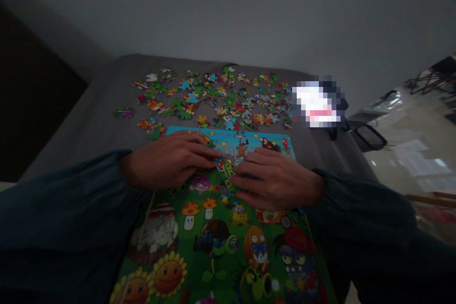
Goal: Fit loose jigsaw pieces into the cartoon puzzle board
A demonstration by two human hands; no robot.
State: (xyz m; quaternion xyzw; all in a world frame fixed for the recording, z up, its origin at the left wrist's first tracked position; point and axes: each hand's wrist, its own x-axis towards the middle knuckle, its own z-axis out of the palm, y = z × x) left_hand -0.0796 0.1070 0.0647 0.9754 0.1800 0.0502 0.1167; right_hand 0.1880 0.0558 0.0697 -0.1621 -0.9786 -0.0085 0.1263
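Picture board (188, 240), one: green cartoon print, its sunflowers (169, 274) nearest me, long axis running away from me, blue strip (255, 138) at the far end. Left grip (174, 159), one: laid over the board's far left part, fingers pressed together, pointing inward; I cannot tell whether they pinch anything. Right grip (272, 178), one: over the far right part, fingers curled, tips partly hidden; what they pinch, if anything, I cannot tell. Green patch (228, 168), one: small, on the board between my two grips, right fingertips appearing nearer; loose piece or print, unclear. Puzzle pieces (192, 98), many: loose, scattered on the grey surface (92, 137) beyond the board's far edge, ahead of both grips, apart from my fingers.
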